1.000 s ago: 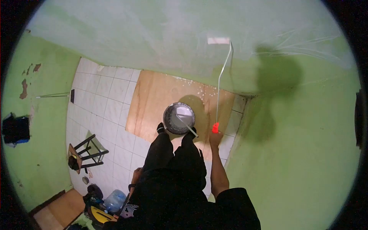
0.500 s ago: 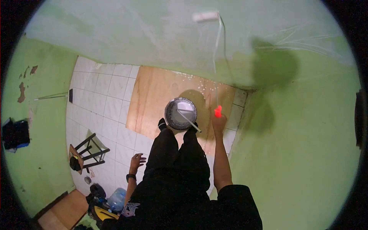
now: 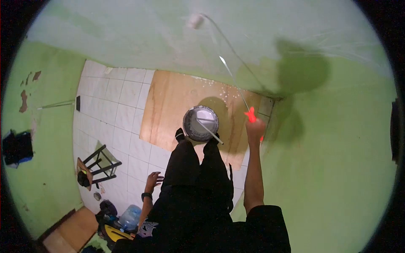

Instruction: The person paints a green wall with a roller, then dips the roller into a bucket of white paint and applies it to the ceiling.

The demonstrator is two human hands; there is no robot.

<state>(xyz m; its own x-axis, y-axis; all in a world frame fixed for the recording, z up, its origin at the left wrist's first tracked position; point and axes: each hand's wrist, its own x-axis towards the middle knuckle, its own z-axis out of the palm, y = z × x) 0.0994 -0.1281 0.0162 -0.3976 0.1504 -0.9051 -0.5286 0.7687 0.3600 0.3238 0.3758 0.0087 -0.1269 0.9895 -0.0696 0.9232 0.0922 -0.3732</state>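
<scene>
My right hand (image 3: pixel 256 128) is closed around the bright red-orange handle of a paint roller (image 3: pixel 251 114). The thin metal rod slants up and left from it. Its pale roller head (image 3: pixel 195 21) is blurred, at the upper part of the wall (image 3: pixel 139 33), where whitish paint lies over green. Low beside my left thigh hangs my left hand (image 3: pixel 155 180), fingers apart and holding nothing. Between my feet stands a dark, paint-smeared bucket (image 3: pixel 186 130) with pale paint inside. A white-handled tool (image 3: pixel 211 132) leans in it, its handle sticking out over the rim.
Under the bucket lies a wooden board (image 3: pixel 162 105) with white paint spots, on white floor tiles (image 3: pixel 126 97). A stool (image 3: pixel 101 168) lies or stands at left. Behind it are a water jug (image 3: pixel 130 218) and a yellow-black item (image 3: pixel 116 233). A green wall (image 3: pixel 329 168) rises at right.
The roller head has swung left and is turned more end-on, its rod now slanting. My right hand has moved a little right and up. My left hand stays low by my side.
</scene>
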